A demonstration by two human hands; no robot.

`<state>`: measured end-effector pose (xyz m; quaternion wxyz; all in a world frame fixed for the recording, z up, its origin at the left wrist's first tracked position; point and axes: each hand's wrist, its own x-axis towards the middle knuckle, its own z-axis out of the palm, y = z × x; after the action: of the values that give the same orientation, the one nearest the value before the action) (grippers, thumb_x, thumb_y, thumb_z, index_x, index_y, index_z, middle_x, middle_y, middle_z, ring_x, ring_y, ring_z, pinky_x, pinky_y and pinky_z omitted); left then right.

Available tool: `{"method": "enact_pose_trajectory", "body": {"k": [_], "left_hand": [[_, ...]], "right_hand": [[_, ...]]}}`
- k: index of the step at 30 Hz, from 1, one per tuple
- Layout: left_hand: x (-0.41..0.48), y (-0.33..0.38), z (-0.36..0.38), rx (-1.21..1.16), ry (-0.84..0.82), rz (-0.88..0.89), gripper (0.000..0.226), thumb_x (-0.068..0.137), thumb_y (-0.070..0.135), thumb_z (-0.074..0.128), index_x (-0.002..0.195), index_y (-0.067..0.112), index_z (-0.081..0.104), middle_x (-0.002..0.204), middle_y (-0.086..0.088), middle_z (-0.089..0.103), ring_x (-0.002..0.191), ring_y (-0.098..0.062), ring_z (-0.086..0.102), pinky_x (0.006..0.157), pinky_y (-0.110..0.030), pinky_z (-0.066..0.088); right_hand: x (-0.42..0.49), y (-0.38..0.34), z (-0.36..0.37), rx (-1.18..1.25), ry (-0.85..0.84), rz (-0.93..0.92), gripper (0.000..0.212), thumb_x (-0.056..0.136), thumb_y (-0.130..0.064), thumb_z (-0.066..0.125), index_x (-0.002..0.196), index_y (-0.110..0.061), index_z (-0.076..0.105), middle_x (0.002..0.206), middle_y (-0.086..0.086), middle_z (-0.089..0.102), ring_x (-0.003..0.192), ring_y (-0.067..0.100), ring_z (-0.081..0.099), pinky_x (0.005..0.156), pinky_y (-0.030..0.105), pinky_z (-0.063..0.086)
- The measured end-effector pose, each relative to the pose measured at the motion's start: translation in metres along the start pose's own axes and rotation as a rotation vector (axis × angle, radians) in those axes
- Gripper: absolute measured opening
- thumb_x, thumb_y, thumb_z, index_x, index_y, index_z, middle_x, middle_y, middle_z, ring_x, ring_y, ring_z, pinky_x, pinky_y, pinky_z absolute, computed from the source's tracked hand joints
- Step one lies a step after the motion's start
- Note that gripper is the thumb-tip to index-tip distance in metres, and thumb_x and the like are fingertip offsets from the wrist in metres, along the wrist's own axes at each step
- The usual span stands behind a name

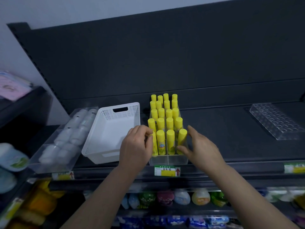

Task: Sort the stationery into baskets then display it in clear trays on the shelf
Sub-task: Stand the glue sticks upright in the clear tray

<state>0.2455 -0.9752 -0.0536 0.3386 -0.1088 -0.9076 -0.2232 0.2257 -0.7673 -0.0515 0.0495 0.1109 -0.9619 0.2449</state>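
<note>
Head view: one frame, looking forward and down.
Left hand [137, 142]: fingers curled, pinching the front-left glue stick [154, 146] at the clear tray's near left corner.
Right hand [201, 146]: fingers spread and straight beside the front-right glue stick [181, 139]; thumb at its base, contact cannot be told.
Glue sticks [168, 113]: yellow, upright, in rows of four inside the clear tray.
Clear tray [168, 160]: at the front edge of the shelf [219, 146], directly above the price tag [167, 170].
White basket [112, 129]: just left of the clear tray.
Bottle tray [66, 138]: left end of the shelf, holding white bottles.
Holed tray [274, 119]: clear, well apart, toward the right end.
</note>
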Motion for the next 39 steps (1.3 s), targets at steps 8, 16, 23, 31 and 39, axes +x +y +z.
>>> {"method": "enact_pose_trajectory", "body": {"k": [8,16,23,31,39], "left_hand": [[-0.025,-0.003,0.010,0.090,-0.142,-0.060,0.011,0.082,0.018,0.054,0.076,0.012,0.061,0.071,0.000,0.057,0.058,-0.019,0.055,0.048,-0.033,0.049],[-0.025,-0.003,0.011,0.188,-0.161,-0.068,0.017,0.079,0.014,0.046,0.067,0.011,0.058,0.062,-0.002,0.053,0.048,-0.022,0.051,0.040,-0.028,0.041],[-0.009,-0.016,-0.023,0.242,-0.073,-0.172,0.011,0.087,0.022,0.054,0.089,0.018,0.065,0.084,0.001,0.065,0.076,-0.022,0.061,0.055,-0.034,0.048],[-0.010,-0.094,-0.079,0.433,-0.181,-0.614,0.029,0.093,0.015,0.049,0.118,0.002,0.056,0.116,-0.018,0.062,0.108,-0.038,0.051,0.083,-0.041,0.043],[-0.016,-0.149,-0.094,0.329,-0.453,-0.651,0.019,0.092,0.004,0.045,0.109,0.001,0.053,0.111,-0.017,0.064,0.104,-0.034,0.058,0.074,-0.032,0.038]], "right_hand": [[-0.006,0.001,0.011,-0.001,-0.132,0.078,0.040,0.093,-0.052,0.047,0.106,-0.014,0.050,0.091,0.006,0.062,0.089,0.030,0.058,0.061,0.034,0.041],[-0.006,-0.005,0.011,-0.023,-0.167,0.088,0.040,0.094,-0.051,0.044,0.113,-0.016,0.047,0.103,0.007,0.063,0.096,0.030,0.058,0.068,0.036,0.046],[-0.010,-0.026,-0.007,-0.200,0.186,-0.073,0.057,0.095,-0.046,0.045,0.143,-0.018,0.035,0.139,0.002,0.049,0.122,0.025,0.048,0.090,0.039,0.043],[-0.002,-0.118,0.016,-0.086,0.179,-0.400,0.043,0.091,-0.024,0.056,0.133,-0.020,0.049,0.124,-0.001,0.058,0.114,0.024,0.053,0.073,0.035,0.047],[0.034,-0.165,0.071,-0.202,-0.225,-0.120,0.072,0.095,-0.045,0.047,0.145,-0.002,0.019,0.148,0.019,0.028,0.129,0.034,0.038,0.102,0.037,0.035]]}}
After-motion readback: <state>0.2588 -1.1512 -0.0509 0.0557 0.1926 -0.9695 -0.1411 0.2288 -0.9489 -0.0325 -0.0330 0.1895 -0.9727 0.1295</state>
